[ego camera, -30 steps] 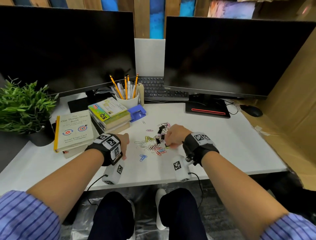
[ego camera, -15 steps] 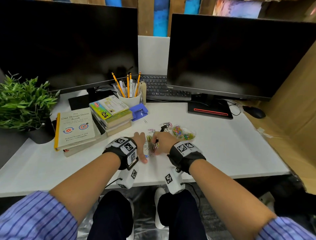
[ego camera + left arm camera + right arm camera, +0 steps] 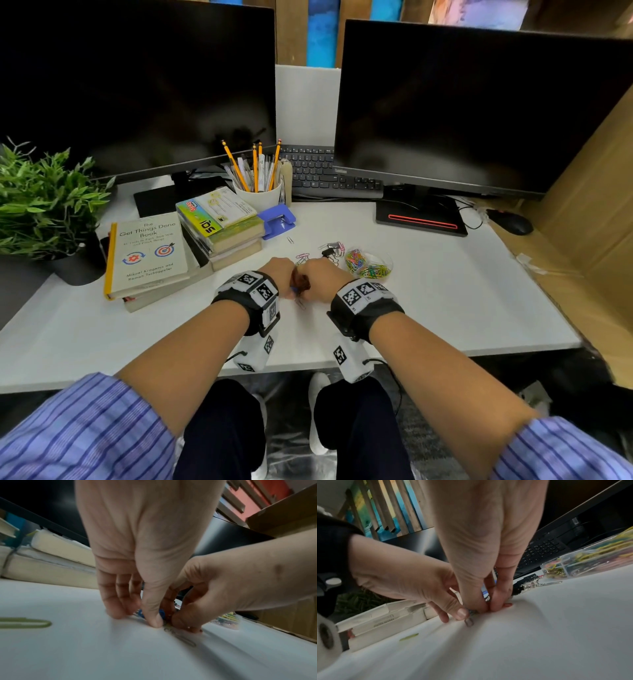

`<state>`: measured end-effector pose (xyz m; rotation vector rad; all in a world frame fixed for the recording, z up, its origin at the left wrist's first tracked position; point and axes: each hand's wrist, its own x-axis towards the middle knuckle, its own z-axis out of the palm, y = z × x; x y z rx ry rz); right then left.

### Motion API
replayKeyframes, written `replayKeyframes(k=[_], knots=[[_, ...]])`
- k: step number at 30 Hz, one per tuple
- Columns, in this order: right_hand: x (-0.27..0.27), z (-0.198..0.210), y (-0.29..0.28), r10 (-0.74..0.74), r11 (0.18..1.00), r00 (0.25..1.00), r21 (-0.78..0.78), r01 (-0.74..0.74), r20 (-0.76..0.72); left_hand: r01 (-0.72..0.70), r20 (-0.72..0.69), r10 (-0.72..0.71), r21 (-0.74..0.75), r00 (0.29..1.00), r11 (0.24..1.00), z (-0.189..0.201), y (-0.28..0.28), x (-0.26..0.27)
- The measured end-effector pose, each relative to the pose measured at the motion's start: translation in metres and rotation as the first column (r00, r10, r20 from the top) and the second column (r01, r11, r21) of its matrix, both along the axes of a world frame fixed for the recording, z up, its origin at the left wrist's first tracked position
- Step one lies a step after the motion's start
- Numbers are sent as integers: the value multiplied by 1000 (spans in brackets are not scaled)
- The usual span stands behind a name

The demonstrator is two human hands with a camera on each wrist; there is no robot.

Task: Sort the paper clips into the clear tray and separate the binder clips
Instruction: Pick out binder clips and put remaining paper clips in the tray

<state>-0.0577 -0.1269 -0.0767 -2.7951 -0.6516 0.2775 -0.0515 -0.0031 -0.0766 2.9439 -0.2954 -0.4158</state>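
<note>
Both hands meet at near-centre desk (image 3: 445,291): left hand (image 3: 279,272) and right hand (image 3: 322,279) fingertips bunched, seemingly pinching loose paper clips (image 3: 150,613); clear tray (image 3: 368,263) just right, binder clips (image 3: 330,249) beyond

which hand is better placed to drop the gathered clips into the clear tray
Probably the right hand: the clear tray sits just to its right, while the left hand would have to cross over it.
</note>
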Motion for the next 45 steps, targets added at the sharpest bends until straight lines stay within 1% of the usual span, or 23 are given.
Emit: replayKeyframes(k=[2,6,9,11,12,14,16,18,19,21,24,27,29,33,34,36,38,39,40,41,42,44,45], knots=[[0,-4,0,7,1000,1000,-18,-7,8,15,18,-15,-10,1000,1000,-4,2,-1],[-3,-3,-3,42,992,998,-117,-37,40,-50,22,51,-72,998,996,-8,6,-2],[-1,3,-11,48,979,998,-202,-39,43,-68,13,68,-49,998,997,-6,5,1],[1,5,-17,15,987,1000,-158,-11,23,-83,-12,82,-21,997,996,-4,5,4],[2,6,-22,-30,995,999,-96,31,11,-79,-26,79,-3,997,997,-3,5,6],[6,9,-33,-157,980,987,115,161,-44,-65,-46,66,16,997,998,-2,5,9],[12,16,-48,-292,896,949,313,315,-121,-54,-55,55,22,997,998,-1,5,11],[21,24,-66,-417,809,899,395,435,-135,-49,-59,50,27,997,998,-2,4,13],[27,26,-75,-467,782,875,402,476,-127,-48,-67,50,28,997,998,-3,4,14],[39,24,-88,-526,766,843,369,527,-113,-47,-74,48,24,996,999,-4,4,16],[47,17,-94,-560,758,818,317,570,-131,-42,-86,46,45,995,998,-4,4,17],[48,14,-93,-582,734,800,331,593,-144,-31,-67,36,82,997,996,-3,4,17],[48,13,-92,-591,727,795,337,598,-136,-27,-56,32,94,998,995,-4,4,17],[45,12,-90,-531,789,841,298,536,-105,-2,-81,13,127,997,992,0,4,17],[44,14,-91,-524,802,849,299,517,-64,-4,-92,13,96,996,995,1,6,18],[42,16,-98,-556,788,831,315,529,-5,-21,-120,18,-18,993,1000,4,11,18],[41,13,-114,-649,692,761,393,606,-31,-82,-139,59,-163,989,983,3,18,18],[40,8,-123,-697,630,714,420,653,-64,-140,-155,104,-247,982,959,2,20,19],[38,2,-131,-722,588,686,441,678,-90,-190,-170,139,-337,976,922,1,21,18],[35,-4,-136,-721,557,677,458,693,-149,-224,-174,164,-421,971,879,1,21,17],[34,-11,-140,-684,522,692,506,687,-233,-233,-166,173,-483,971,844,1,19,18],[26,-20,-143,-544,403,722,622,672,-427,-231,-176,157,-578,972,783,3,10,17],[23,-23,-142,-498,349,729,661,664,-469,-243,-201,148,-626,968,741,6,4,17]])
